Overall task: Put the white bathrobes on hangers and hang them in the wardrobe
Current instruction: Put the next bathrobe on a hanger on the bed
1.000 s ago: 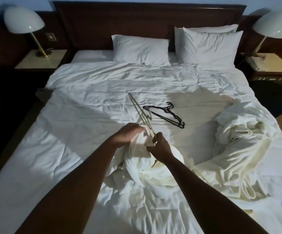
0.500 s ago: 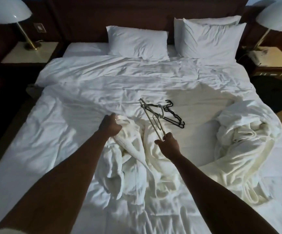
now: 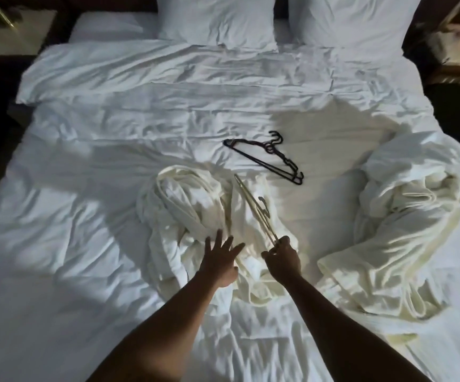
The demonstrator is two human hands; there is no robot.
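1. Here, in the head view, the right hand [image 3: 282,259] pinches one end of a pale hanger [image 3: 253,209]. The rest of the hanger sticks out unsupported over the near robe [image 3: 193,213]. With so slight a grip, I judge the hanger may twist or slip as it is fed into the cloth.
2. The left hand [image 3: 220,261] has its fingers spread and straight and holds nothing. It lies low over the near robe's fold, though I cannot tell whether it touches. The robe is bunched, with no collar or sleeve opening plain to see, so the hanger could go into the wrong fold.
3. The hanger's hook [image 3: 264,208] points toward loose cloth and may snag.
4. The near robe is cream-white, thick and crumpled, and lies mid-bed just short of the dark hangers [image 3: 264,158]. A second robe [image 3: 405,230], equally rumpled, lies well right of those hangers.
5. No wardrobe shows, so neither robe is hung yet.
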